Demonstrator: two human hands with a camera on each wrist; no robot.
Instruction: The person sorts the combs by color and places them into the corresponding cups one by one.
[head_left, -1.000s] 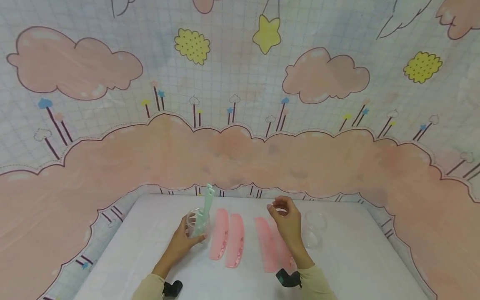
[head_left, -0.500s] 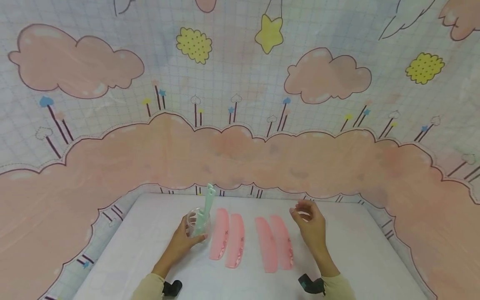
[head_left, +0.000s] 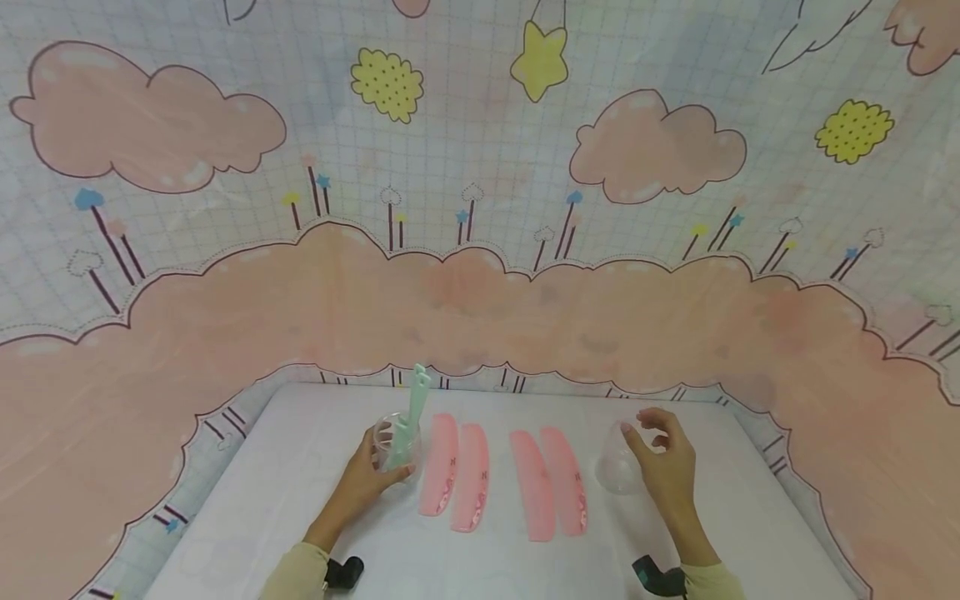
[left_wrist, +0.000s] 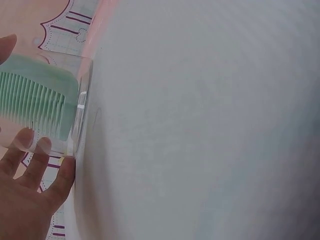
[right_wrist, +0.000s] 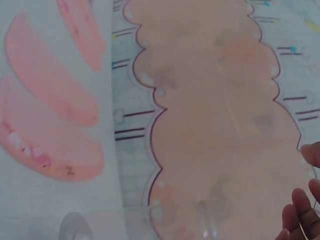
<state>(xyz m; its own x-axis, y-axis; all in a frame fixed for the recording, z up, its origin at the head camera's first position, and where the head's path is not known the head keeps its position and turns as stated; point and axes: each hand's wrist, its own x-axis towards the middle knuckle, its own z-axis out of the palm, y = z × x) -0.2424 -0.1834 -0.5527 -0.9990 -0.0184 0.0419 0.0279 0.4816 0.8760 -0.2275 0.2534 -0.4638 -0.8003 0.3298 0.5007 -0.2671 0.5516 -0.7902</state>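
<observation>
My left hand (head_left: 362,479) grips a clear plastic cup (head_left: 416,458), thumb in front and fingers round the far side. A mint-green comb (head_left: 414,408) stands in that cup, its handle rising above the rim. The left wrist view shows its toothed head (left_wrist: 40,90) through the cup's wall. At the right, my right hand (head_left: 671,462) is beside a second clear cup (head_left: 617,477), thumb and fingers loosely curved with a gap between them. The thumb overlaps that cup's rim in the head view. In the right wrist view, fingers (right_wrist: 300,205) show at the lower right.
Between the hands, pink curved combs lie in two pairs: a left pair (head_left: 471,479) and a right pair (head_left: 531,483). They rest on a white tabletop (head_left: 300,433). Behind it hangs a patterned cloth (head_left: 465,317) with clouds and stars.
My right hand has moved right, from over the right pair of pink combs to beside the second clear cup, uncovering those combs. The left hand keeps its hold on its cup, nearly unmoved.
</observation>
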